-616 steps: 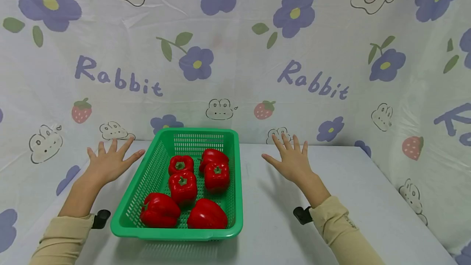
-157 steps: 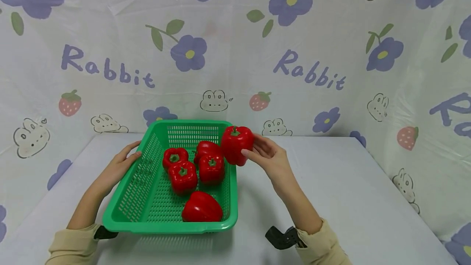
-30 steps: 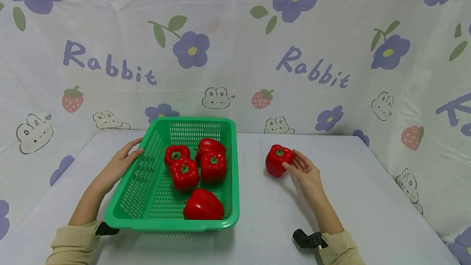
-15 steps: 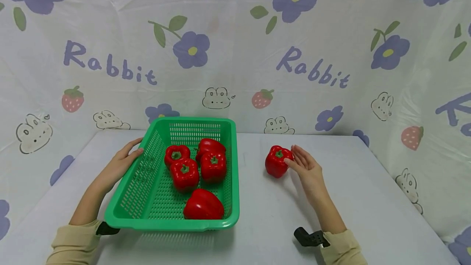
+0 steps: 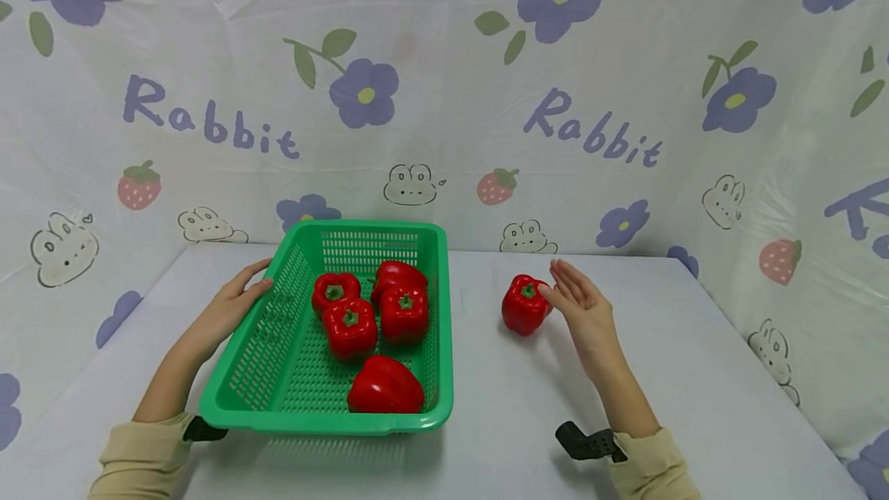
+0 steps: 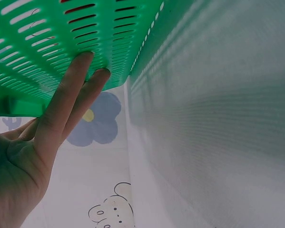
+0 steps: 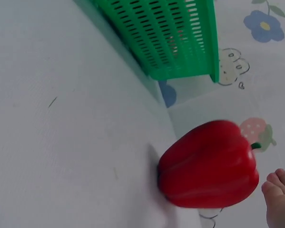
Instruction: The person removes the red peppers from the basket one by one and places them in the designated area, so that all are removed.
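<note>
In the head view, a red bell pepper (image 5: 522, 307) stands upright on the white table, stem up, right of the green basket (image 5: 325, 423). The right hand (image 5: 589, 322) is just beside it, fingers extended and holding nothing; a gap separates pepper (image 7: 209, 166) and fingers in the right wrist view. Several red peppers lie inside the basket, one of them (image 5: 385, 386) at the near right corner. The left hand (image 5: 221, 315) touches the basket's left side. In the left wrist view, straight fingers of that hand (image 6: 42, 152) rest against the slotted outer wall.
A white cloth (image 5: 458, 130) with purple flowers, rabbits and lettering hangs behind the table. The table surface (image 5: 694, 376) extends right of the right arm. A black wrist mount (image 5: 586, 442) sticks out from the right wrist.
From the basket's near left, one pepper was lifted out by the right hand and put on the table at right. The right hand has since let go and drawn slightly away; the left stays at the basket.
</note>
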Tool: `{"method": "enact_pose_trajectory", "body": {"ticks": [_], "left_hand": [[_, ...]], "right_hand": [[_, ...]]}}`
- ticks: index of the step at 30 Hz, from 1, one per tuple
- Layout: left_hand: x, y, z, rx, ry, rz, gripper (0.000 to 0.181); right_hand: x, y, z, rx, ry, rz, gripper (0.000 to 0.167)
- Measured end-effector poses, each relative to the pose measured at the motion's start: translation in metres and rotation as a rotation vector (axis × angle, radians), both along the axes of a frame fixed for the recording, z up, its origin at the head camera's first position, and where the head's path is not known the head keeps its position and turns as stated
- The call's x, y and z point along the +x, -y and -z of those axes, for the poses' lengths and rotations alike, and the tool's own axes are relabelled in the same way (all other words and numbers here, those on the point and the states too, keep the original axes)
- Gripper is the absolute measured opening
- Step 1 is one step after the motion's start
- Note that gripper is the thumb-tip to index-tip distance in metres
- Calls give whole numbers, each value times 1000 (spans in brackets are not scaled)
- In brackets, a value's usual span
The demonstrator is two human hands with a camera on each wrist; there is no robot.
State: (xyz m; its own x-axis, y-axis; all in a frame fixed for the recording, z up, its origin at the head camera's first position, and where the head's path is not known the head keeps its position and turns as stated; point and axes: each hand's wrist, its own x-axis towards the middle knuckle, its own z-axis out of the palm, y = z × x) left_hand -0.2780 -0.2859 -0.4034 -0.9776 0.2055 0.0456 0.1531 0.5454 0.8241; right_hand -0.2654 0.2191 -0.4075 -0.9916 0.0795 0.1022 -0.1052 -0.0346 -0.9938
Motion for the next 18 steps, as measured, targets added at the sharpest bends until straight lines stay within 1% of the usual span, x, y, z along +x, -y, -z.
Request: {"method": "enact_pose_trajectory", "body": {"ticks": [12,18], "left_hand": [[1,-1,0,5,5,3,65],[1,-1,-1,3,1,4,65]], "right_hand": [[12,25,-35,37,8,-53,68],[17,37,-47,45,10,-85,66]]}}
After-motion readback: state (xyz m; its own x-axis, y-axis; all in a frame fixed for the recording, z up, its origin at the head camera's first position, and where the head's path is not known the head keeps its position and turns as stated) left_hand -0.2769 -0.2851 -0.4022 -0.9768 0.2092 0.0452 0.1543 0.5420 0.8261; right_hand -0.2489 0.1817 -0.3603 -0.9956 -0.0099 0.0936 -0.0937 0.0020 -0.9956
